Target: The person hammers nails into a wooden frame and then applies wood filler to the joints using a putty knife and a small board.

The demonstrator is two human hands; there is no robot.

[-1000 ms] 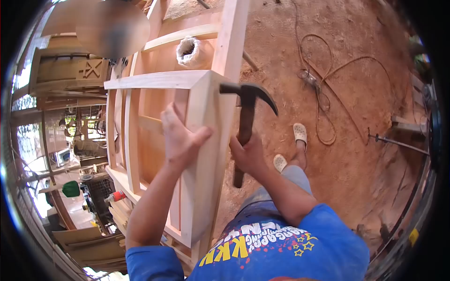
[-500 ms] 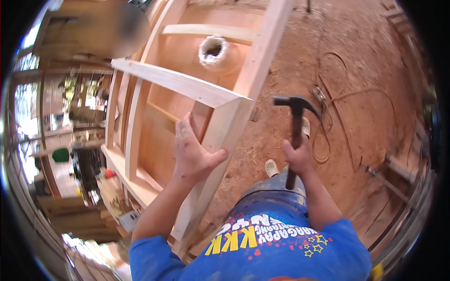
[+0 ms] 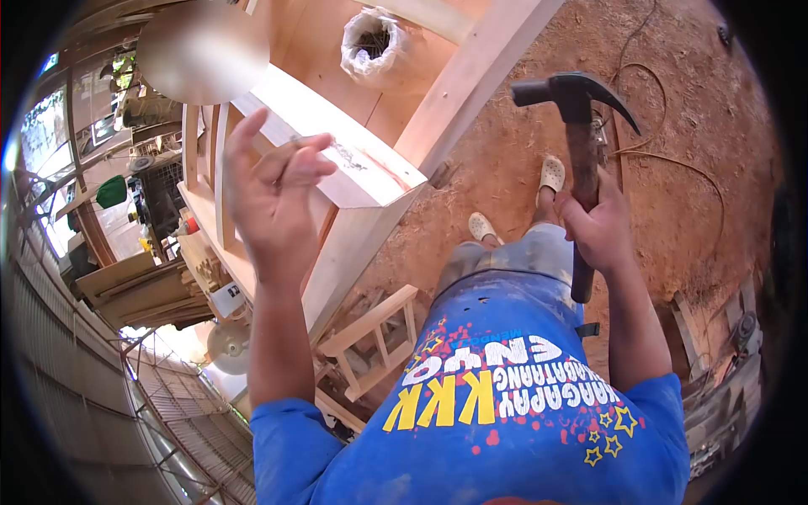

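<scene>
My right hand (image 3: 602,223) is wrapped round the dark handle of a claw hammer (image 3: 581,101), its head raised and the claw pointing right. My left hand (image 3: 282,202) is lifted over the corner of a pale wooden frame (image 3: 471,93). Its thumb and a finger come together in a pinch, another finger sticking up; anything small between them cannot be made out. Below and beyond the hand runs a brightly lit crosspiece (image 3: 337,139) of that frame. A plastic-lined round container (image 3: 370,46), with thin dark pieces inside, stands within the frame on a wooden panel.
A cord (image 3: 673,156) lies across the dirt floor (image 3: 497,168) on the right. A small wooden frame (image 3: 374,341) is on the ground near my left side. Stacked boards (image 3: 147,286) and a green object (image 3: 111,192) are at the left. Wood pieces (image 3: 694,337) lie at the lower right.
My left hand has come off the wooden frame, risen and moved left, its fingers now pinched. The hammer in my right hand has moved up and right, closer to the camera.
</scene>
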